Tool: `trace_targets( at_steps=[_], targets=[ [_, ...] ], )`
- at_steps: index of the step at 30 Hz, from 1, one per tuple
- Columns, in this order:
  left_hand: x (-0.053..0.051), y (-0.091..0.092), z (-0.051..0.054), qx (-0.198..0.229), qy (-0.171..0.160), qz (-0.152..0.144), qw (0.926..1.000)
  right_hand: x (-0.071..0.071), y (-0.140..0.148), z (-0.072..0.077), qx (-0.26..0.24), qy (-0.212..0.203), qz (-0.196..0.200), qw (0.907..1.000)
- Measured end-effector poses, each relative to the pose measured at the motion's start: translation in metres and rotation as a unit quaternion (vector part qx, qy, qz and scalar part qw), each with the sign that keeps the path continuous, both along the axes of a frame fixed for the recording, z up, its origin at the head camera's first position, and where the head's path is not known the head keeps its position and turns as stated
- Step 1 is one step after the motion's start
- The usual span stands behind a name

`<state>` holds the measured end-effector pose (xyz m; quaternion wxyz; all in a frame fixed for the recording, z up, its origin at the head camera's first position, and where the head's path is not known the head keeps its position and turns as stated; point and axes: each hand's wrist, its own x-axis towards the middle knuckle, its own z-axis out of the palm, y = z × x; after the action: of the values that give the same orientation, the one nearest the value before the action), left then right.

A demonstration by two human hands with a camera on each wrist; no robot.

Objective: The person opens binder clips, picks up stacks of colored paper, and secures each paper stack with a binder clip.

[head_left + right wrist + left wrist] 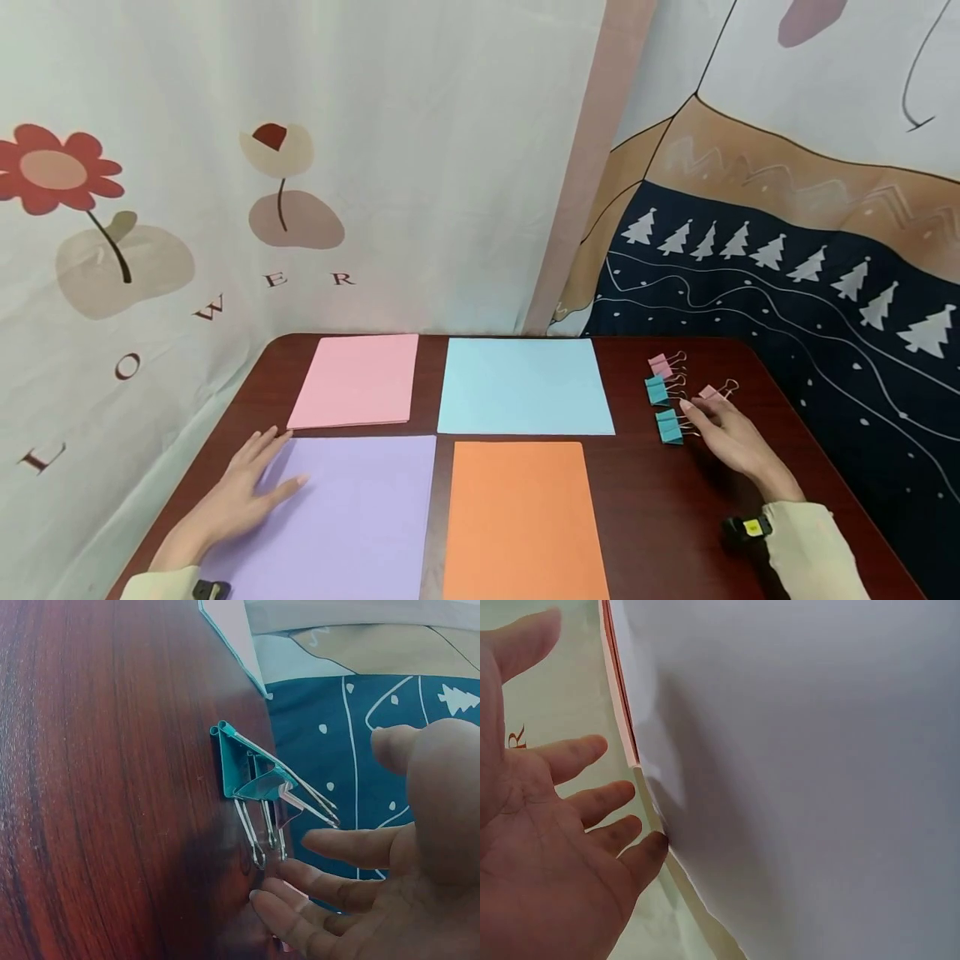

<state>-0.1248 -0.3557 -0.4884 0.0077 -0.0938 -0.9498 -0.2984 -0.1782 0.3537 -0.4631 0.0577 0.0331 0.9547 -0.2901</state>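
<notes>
My left hand (238,497) lies with fingers spread at the upper left edge of the purple paper (352,517); in the left wrist view the hand (570,840) shows its palm beside the sheet's edge. On the right, my right hand (738,442) is over the table beside the binder clips, its fingers partly hiding a pink clip (711,392). Two teal clips (657,390) (669,427) and another pink clip (661,365) lie just left of it. The right wrist view has the relaxed hand (375,877) near a teal clip (238,769), holding nothing visible.
A pink paper stack (356,381) and light blue paper (525,387) lie along the back of the dark red table (645,517). Orange paper (525,521) is at the front centre. Printed curtains (420,167) hang behind the table.
</notes>
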Motion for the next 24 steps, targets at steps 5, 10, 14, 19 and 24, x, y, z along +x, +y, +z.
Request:
trace_targets(
  at_steps=[5,10,14,19,24],
  targets=[
    [0.003,-0.001,-0.003,-0.003,-0.019,-0.003,0.9998,-0.001,0.0,-0.003,0.018,-0.008,-0.002,0.9998],
    [0.004,-0.002,-0.007,-0.016,-0.029,-0.011,0.9994,-0.003,-0.001,-0.008,0.041,0.019,0.014,0.9989],
    [0.003,-0.002,-0.008,-0.021,-0.026,-0.015,0.9993,-0.003,-0.001,-0.008,0.051,0.042,0.034,0.9973],
    [0.001,-0.002,-0.006,-0.029,-0.027,-0.016,0.9991,-0.003,-0.001,-0.01,0.061,0.062,0.04,0.9954],
    [0.0,-0.002,-0.004,-0.039,-0.025,-0.016,0.9988,-0.001,0.001,-0.013,0.056,0.063,0.025,0.9962]
  ],
)
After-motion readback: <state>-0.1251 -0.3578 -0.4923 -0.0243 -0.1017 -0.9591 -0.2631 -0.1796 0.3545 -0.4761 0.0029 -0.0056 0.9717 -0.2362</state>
